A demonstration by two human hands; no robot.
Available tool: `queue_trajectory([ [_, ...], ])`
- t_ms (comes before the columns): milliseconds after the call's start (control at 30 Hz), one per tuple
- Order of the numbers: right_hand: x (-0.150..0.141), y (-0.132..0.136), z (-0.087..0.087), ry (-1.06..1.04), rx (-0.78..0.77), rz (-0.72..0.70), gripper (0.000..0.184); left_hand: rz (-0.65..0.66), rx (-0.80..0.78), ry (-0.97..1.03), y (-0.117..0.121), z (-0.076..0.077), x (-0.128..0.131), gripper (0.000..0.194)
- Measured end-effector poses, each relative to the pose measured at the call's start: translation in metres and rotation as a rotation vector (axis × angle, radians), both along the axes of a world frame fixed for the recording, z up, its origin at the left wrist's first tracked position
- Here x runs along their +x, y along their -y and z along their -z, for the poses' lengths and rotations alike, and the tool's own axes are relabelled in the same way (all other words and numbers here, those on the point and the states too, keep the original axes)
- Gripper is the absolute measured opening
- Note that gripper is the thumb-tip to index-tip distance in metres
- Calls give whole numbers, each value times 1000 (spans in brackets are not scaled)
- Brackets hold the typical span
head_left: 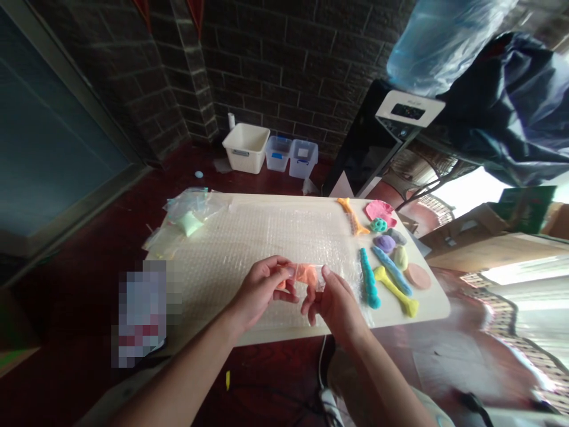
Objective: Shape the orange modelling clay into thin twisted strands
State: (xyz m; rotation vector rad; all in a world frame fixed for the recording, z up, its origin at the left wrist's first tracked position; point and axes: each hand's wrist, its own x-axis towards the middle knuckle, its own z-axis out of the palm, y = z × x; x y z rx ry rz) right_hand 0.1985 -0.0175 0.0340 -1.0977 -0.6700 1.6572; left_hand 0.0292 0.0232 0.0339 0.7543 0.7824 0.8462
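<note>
Between both hands, over the near middle of the table, is a small clear plastic bag [306, 273] with something soft and orange in it. My left hand [267, 283] pinches the bag's left end between thumb and fingers. The bag's right end sits in my right hand [331, 296], its thumb on top and the other fingers curled below. Right of my right hand lies a teal beaded strip [368, 279] of modelling clay. Beyond it are a blue clay strip [392, 271] and a yellow bone-shaped clay piece [397, 291].
Bubble wrap [284, 234] covers much of the table [431, 305]. More clay shapes stand right, including an orange bone [352, 216] and a pink piece [380, 212]. Plastic bags [191, 207] lie far left. Behind are a white basket [246, 148], clear bins [303, 159] and a water dispenser [409, 109].
</note>
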Motion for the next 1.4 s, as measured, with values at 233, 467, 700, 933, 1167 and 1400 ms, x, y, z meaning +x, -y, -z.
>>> queue_trajectory([
  [233,14,4,-2,174,88,-153,41,65,106,-87,-6,-2,-17,29],
  [467,14,11,-11,71,58,-246,44,281,42,-86,-2,0,-24,38],
  [700,15,10,-15,16,16,-245,34,292,75,-69,-5,-3,-24,35],
  [933,14,4,-14,13,-20,-60,55,175,136,-157,-12,5,-25,32],
  [1167,13,2,1,184,-47,17,54,54,69,-89,-12,6,-23,26],
  [1400,24,5,1,547,318,-92,76,31,41,-60,-9,0,-20,20],
])
